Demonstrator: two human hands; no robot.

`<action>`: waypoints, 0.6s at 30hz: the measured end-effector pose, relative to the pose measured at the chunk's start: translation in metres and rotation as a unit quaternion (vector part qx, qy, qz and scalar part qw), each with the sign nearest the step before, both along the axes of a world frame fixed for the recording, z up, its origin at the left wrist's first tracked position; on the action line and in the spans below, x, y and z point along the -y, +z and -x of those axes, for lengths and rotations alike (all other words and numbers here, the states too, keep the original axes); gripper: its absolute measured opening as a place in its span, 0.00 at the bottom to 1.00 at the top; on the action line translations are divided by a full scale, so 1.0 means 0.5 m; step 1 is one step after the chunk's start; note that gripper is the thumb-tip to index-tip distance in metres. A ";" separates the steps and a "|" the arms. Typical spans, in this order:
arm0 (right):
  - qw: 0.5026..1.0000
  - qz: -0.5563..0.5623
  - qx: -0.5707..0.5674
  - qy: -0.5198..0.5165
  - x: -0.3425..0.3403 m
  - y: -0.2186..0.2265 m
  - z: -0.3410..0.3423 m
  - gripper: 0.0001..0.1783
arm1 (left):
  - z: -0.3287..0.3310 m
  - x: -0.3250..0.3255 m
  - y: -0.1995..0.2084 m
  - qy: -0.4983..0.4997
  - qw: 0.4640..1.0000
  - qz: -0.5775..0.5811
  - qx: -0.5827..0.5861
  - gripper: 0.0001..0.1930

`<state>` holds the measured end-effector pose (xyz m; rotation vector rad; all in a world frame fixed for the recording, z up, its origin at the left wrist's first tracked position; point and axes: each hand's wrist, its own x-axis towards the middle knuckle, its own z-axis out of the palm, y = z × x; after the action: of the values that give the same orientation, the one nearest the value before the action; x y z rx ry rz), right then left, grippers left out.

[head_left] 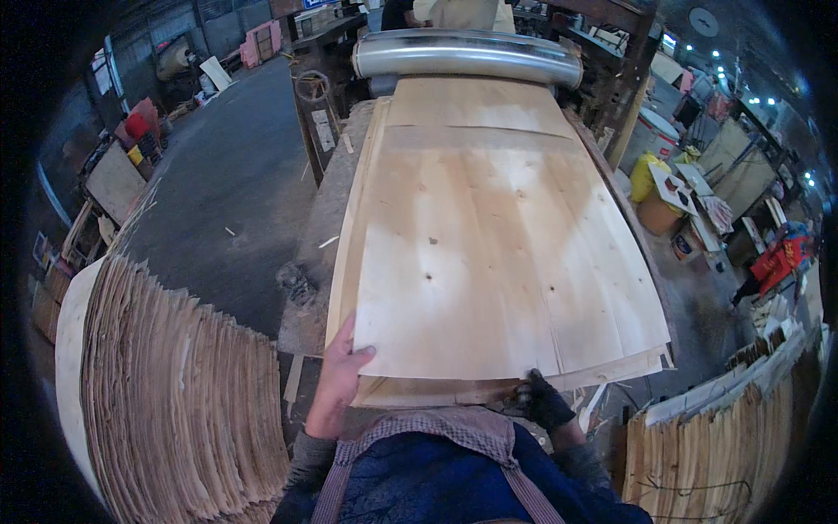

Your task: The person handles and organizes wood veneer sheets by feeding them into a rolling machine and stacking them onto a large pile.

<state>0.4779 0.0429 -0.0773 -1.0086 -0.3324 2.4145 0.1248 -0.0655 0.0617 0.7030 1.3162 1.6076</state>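
Head view: the pale, thin wood veneer sheet (489,253) lies flat on a stack, running toward the steel roller (467,54) at 12 o'clock. The bare left hand (339,377) pinches its near corner at 7 o'clock; the dark-gloved right hand (543,400) grips the near edge at 5 o'clock, likely to keep it square.

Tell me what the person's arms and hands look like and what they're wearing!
The left hand is bare, with no glove. The right hand wears a dark glove that covers its fingers. Both forearms are in grey knitted sleeves. Across the chest sits a blue apron with checked brownish straps.
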 end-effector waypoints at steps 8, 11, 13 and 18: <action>0.990 -0.087 0.032 -0.109 -0.066 0.037 0.014 0.17 | 0.073 -0.004 -0.031 0.054 0.998 0.006 0.011 0.33; 0.939 -0.289 0.177 -0.055 -0.118 0.034 0.044 0.18 | 0.100 0.006 -0.190 0.093 0.989 0.079 -0.087 0.34; 0.885 -0.402 0.233 -0.021 -0.171 0.052 0.069 0.18 | 0.087 0.016 -0.279 0.096 0.964 0.141 -0.205 0.35; 0.976 -0.157 0.082 -0.124 -0.336 0.019 0.160 0.16 | -0.068 0.013 -0.302 -0.021 0.668 0.307 -0.677 0.34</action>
<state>0.3978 0.2110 -0.0678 -1.0360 -0.5900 1.9853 0.1586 -0.0718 -0.0894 1.5382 2.6276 0.2116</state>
